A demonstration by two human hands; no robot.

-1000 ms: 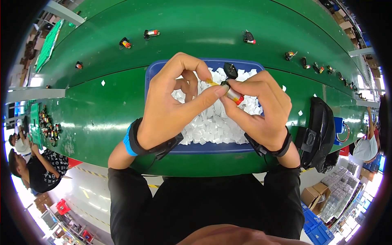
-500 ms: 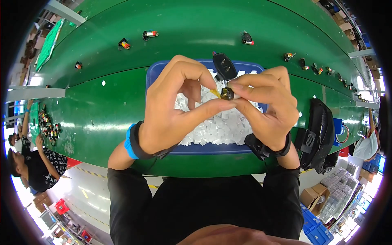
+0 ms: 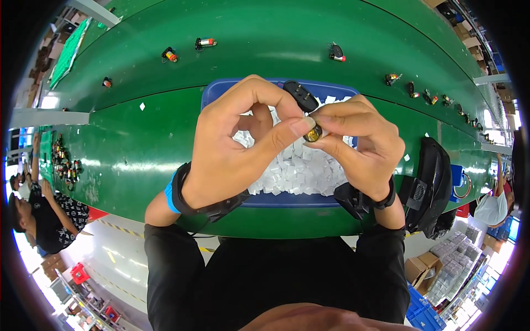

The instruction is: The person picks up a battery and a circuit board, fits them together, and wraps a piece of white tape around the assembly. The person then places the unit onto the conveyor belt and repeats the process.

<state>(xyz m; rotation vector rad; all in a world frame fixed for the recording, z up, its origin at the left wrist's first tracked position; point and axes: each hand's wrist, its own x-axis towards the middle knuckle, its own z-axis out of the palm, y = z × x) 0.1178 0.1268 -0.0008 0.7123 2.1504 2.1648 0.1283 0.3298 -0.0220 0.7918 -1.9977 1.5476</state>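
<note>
Above the blue tray (image 3: 298,201), I have the small cylindrical component (image 3: 313,134) turned with its yellowish, shiny end toward me, well clear of the white slips (image 3: 287,171) heaped inside. My right hand (image 3: 361,143) grips its side between thumb and fingertips, and my left hand (image 3: 232,149) has thumb and forefinger pinched together at its left edge; whether something thin is caught between those two tips I cannot tell. The black oval piece (image 3: 301,96) stands out over the tray's far side, just past my left fingertips, with no finger visibly supporting it. That is where I see the main risk: if a wire joins the two, which my fingers would hide, twisting the cylinder could strain that joint. The cylinder is round and I have only its rim and side, so squeezing unevenly could make it roll or pop loose and drop among the slips. Two slips stuck together could also get pressed on crooked. Beyond the tray, similar assemblies (image 3: 206,42) lie spread out, and a careless reach past it could knock one.
</note>
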